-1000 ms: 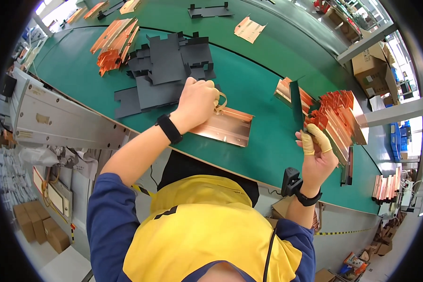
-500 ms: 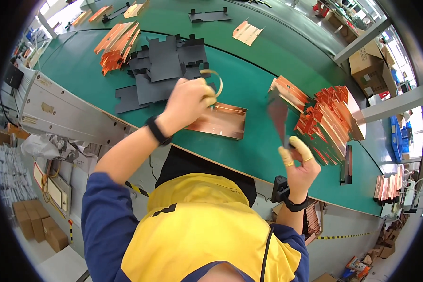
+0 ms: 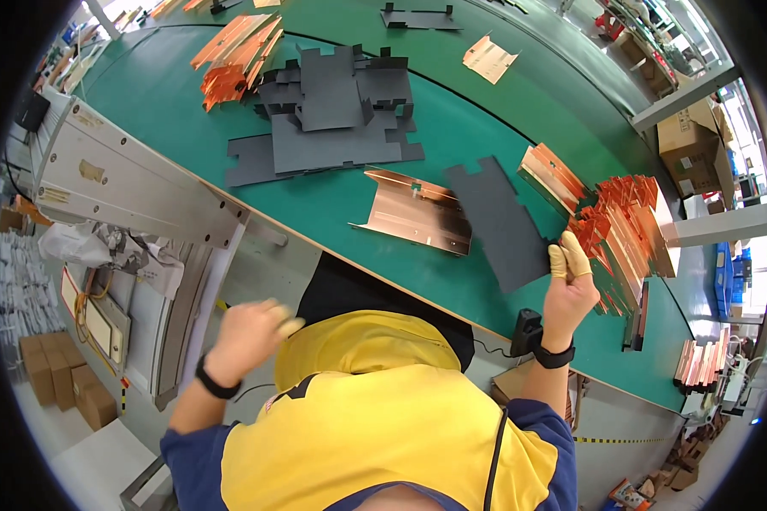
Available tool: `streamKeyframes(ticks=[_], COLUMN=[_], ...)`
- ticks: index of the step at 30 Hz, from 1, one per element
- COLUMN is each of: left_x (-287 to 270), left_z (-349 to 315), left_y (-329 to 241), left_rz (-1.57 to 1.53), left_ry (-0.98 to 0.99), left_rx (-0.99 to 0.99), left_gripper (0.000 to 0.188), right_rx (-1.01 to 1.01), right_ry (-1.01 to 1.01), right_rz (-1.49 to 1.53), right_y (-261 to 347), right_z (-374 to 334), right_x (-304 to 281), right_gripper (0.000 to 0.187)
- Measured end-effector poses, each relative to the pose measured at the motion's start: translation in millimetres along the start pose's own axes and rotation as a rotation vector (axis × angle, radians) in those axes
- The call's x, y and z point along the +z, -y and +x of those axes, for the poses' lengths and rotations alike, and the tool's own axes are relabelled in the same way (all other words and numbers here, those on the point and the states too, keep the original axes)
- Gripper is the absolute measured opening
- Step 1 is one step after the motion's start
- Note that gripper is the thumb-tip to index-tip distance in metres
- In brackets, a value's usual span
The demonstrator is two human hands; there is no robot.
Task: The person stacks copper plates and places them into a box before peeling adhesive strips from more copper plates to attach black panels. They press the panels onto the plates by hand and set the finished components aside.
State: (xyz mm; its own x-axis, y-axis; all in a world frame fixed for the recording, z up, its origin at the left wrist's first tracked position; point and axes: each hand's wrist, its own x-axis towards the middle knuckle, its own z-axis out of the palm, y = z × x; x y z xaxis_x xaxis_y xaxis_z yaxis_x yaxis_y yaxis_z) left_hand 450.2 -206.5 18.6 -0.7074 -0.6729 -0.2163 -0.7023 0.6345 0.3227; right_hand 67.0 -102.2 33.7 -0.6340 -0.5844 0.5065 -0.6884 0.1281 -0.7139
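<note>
In my right hand [image 3: 569, 285], whose thumb and finger wear yellow finger cots, is the edge of a flat black notched sheet [image 3: 498, 226]. This sheet hangs tilted over the green table and overlaps the right end of a copper-coloured metal channel [image 3: 405, 209], so part of that channel is hidden. Whether the two touch, I cannot tell. My left hand [image 3: 251, 336] is off the table, in front of its near edge and close to my yellow clothing. Its fingers look curled but are smeared by motion, and no object shows in them.
Several black notched sheets [image 3: 332, 140] are piled left of the channel. A heap of copper-coloured pieces [image 3: 626, 226] lies at the right, another [image 3: 239, 55] at the far left. A single copper piece [image 3: 489, 60] lies farther back. The table's near edge carries a black device [image 3: 527, 330].
My left hand has moved from above the copper channel down off the table; the pale curled strip it held is out of sight. The black sheet in my right hand has turned broadside, nearer the channel.
</note>
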Motion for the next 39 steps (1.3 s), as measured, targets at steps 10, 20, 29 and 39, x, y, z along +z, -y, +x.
streamKeyframes(ticks=[10,20,29,39], left_x=[28.5,39.3,53.1,45.0], left_z=[140.8,137.5,126.9,126.1], left_y=[-84.9,-74.1,-66.0,-75.6], left_rz=[-0.005,-0.281,-0.253,0.065], left_ry=[-0.539,-0.596,-0.743,-0.797], left_rx=[0.503,0.659,0.489,0.417], left_gripper=[0.035,0.030,0.025,0.024], right_rx=[0.358,0.416,-0.193,-0.252], right_ry=[0.093,0.189,0.492,0.707], right_rz=[-0.261,-0.154,-0.263,-0.219], right_y=[-31.7,-6.4,5.4,2.3], right_z=[-44.7,-4.5,24.6,28.4], right_x=[-42.1,-44.1,25.4,42.7], right_gripper=[0.022,0.011,0.013,0.019])
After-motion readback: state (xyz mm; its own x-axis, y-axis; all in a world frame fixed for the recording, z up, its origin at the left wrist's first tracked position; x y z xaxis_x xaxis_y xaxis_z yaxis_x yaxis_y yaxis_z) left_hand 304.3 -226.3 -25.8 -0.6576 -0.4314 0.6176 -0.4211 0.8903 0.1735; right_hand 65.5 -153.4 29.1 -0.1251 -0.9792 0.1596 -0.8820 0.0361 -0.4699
